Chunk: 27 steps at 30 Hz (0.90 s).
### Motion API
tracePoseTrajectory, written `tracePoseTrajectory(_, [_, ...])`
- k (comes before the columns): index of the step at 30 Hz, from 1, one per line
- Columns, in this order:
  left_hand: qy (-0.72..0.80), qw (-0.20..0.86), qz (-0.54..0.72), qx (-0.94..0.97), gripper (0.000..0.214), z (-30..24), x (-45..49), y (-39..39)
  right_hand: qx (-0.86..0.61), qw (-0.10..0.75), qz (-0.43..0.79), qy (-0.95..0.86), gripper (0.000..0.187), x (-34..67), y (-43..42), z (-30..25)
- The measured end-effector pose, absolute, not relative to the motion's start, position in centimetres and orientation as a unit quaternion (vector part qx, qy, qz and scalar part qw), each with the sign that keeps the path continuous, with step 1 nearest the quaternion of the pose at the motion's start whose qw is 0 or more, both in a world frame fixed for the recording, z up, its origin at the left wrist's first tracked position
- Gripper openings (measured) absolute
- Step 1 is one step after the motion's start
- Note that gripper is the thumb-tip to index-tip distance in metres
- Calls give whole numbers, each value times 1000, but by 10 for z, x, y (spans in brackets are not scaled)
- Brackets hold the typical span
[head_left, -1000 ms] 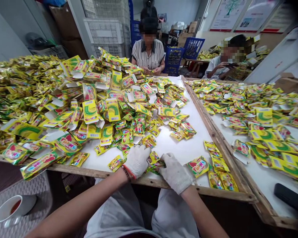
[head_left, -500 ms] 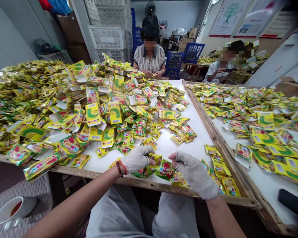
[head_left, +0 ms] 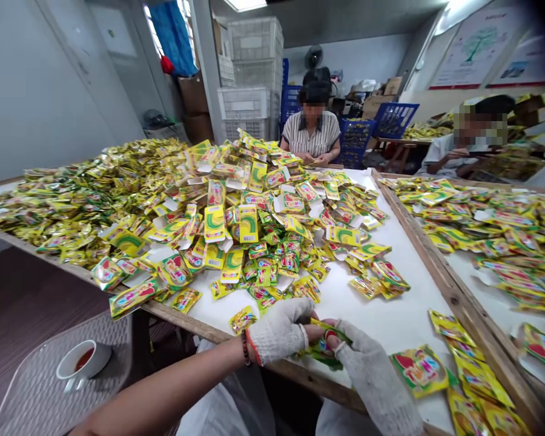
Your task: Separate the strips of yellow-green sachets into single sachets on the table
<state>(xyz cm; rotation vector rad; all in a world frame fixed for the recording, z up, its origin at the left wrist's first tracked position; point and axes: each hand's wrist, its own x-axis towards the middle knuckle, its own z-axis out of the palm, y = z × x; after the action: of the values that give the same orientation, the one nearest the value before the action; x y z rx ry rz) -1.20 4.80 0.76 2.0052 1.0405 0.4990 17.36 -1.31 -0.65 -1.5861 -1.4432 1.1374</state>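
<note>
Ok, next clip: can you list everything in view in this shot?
Sachets: many, yellow and green, heaped across both tables.
Near table: one, white top, wooden rim, directly before the person.
Right table: one, white top, wooden rim, to the right.
Cup: one, white, dark red drink, on a grey mat, lower left.
White crates: stacked, back left.
Blue crates: several, back right.
Co-worker: one, striped top, beyond the near table.
Co-worker: one, white top, far right.
Held sachet: one, green and yellow, between the hands.
Left hand: one, white glove, bracelet at wrist, on the held sachet.
Right hand: one, white glove, on the held sachet.
</note>
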Motion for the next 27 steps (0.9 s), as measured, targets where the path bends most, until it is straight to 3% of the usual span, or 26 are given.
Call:
tracePoseTrajectory(4, [515, 64, 188, 834, 27, 36, -47, 104, -651, 330, 401, -554, 36, 170, -10, -12])
tracePoseTrajectory(6, [616, -38, 155, 771, 37, 52, -63, 140, -657, 334, 389, -553, 37, 168, -9, -18])
tracePoseTrajectory(9, [705, -37, 92, 702, 71, 64, -73, 186, -651, 354, 384, -551, 39, 160, -10, -26])
tracePoseTrajectory(12, [718, -45, 76, 690, 80, 61, -70, 208, -644, 368, 384, -550, 39, 153, -14, -28])
tracePoseTrajectory(18, [627, -139, 156, 750, 70, 61, -71, 168, -647, 388, 386, -530, 38, 168, -20, -26])
tracePoseTrajectory(23, [479, -104, 72, 868, 15, 31, -59, 87, -651, 413, 397, -497, 40, 176, -22, -26])
tracePoseTrajectory(27, [467, -10, 24, 884, 38, -8, -45, 52, -647, 425, 400, -491, 39, 171, -24, -21])
